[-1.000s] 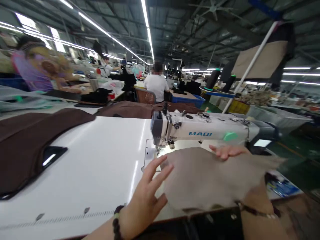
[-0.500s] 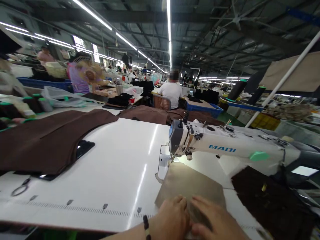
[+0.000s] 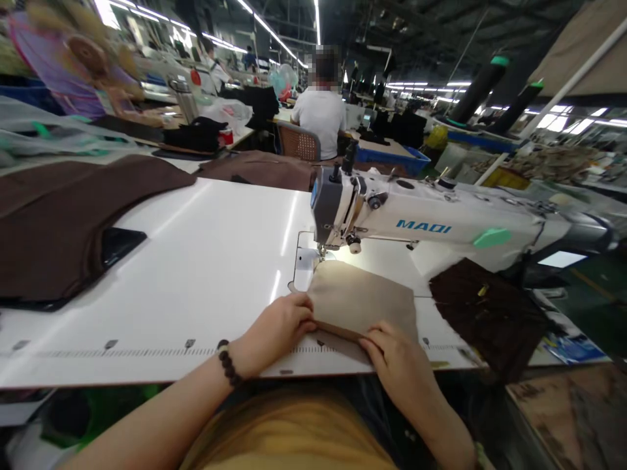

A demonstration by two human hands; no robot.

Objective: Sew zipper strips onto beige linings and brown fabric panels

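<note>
Left hand (image 3: 274,333), right hand (image 3: 396,362) gripping folded beige fabric (image 3: 362,300).

Beige fabric panel (image 3: 360,300), dark brown cloth (image 3: 487,313), white sewing table (image 3: 206,261)

Garment factory sewing floor: MAQI industrial sewing machine (image 3: 416,219) on white table (image 3: 196,261) near, seated worker (image 3: 321,111) at far stations, long strip lights (image 3: 267,26) overhead

Matt tan cloth (image 3: 360,297) on glossy white tabletop (image 3: 196,261)
</note>
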